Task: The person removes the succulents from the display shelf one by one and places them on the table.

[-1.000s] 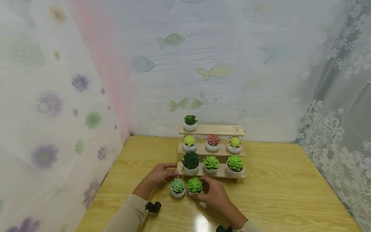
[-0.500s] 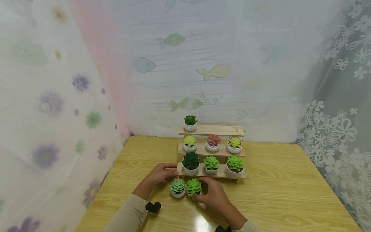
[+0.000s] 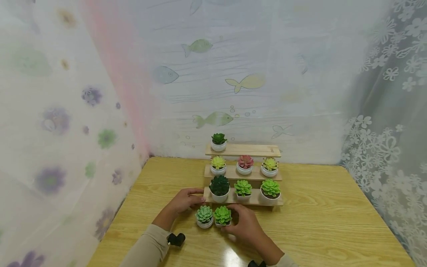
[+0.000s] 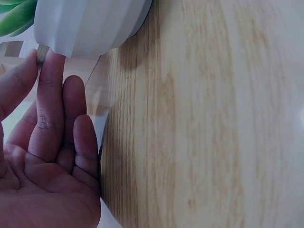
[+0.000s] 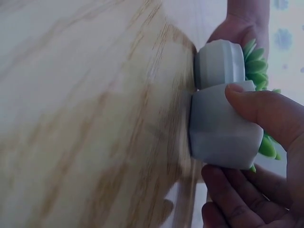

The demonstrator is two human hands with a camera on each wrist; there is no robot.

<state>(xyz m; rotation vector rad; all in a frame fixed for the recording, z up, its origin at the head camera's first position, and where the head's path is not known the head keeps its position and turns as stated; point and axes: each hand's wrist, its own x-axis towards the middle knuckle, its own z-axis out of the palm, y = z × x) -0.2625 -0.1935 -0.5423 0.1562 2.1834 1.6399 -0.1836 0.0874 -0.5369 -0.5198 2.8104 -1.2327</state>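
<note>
A three-tier wooden plant stand (image 3: 248, 150) stands on the table. My left hand (image 3: 181, 201) pinches the left end of its lowest board between thumb and finger; the board's edge (image 4: 42, 53) shows in the left wrist view. In front of the stand, my right hand (image 3: 247, 224) grips a bright green potted succulent (image 3: 222, 216), thumb on one side of its angular white pot (image 5: 223, 128) and fingers by the opposite side. Just left of it, a pale green succulent (image 3: 204, 216) sits in a round ribbed pot (image 5: 221, 64). The two pots look nearly touching or touching.
On the lowest board are a dark green succulent (image 3: 219, 186) and two bright green ones. The middle board holds a red succulent (image 3: 245, 162) between two yellow-green ones. One green succulent (image 3: 218, 141) tops the stand. A printed curtain (image 3: 207, 81) hangs behind the wooden table (image 3: 320, 222).
My right hand has slid the bright green succulent slightly left, closing the gap to the pale green one. My left hand stays on the stand.
</note>
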